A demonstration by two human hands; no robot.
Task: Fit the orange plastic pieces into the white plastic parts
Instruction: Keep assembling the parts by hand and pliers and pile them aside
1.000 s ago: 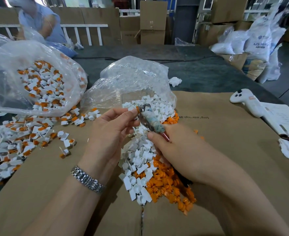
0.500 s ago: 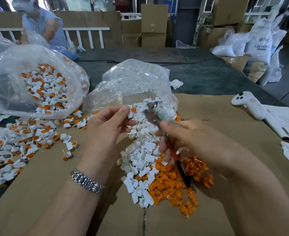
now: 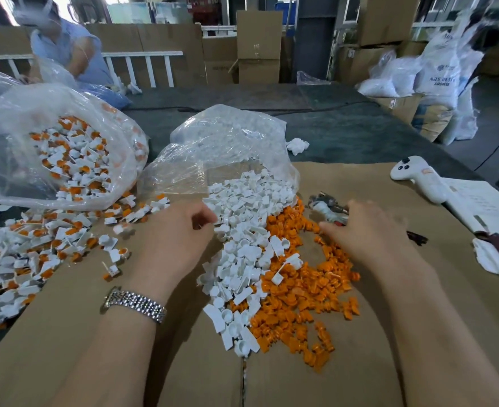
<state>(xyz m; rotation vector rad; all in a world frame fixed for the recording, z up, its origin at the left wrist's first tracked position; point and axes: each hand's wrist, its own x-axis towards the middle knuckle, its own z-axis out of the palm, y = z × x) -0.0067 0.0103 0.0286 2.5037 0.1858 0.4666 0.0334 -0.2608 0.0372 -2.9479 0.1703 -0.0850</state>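
**Reaching into two loose heaps of small, light, rigid parts**

Lying heaped on the cardboard sheet point(image 3: 345, 374), side by side and touching: white plastic parts point(image 3: 244, 230) spilling from a clear bag point(image 3: 227, 148), orange plastic pieces point(image 3: 298, 292) just to their right. Sitting further left, a second bag point(image 3: 54, 148) and a scatter of finished pairs point(image 3: 31, 248), white with orange seated in them.

Hovering at the white heap's left edge, left hand point(image 3: 175, 233), fingers curling loosely; holding anything or not, impossible to tell. Reaching over the far right of the orange heap, right hand point(image 3: 365, 227), fingers extended, next to pliers point(image 3: 327, 208) lying on the cardboard; pinching anything, again impossible to tell.

Judging from look alone: feeling very light, stiff, smooth and probably a little slippery, sliding and rolling readily when nudged. Likely needing a fingertip pinch, taking one white part by its flat tab so the round cup stays open, and one orange piece by its sides. Probably snapping in with firm thumb pressure.
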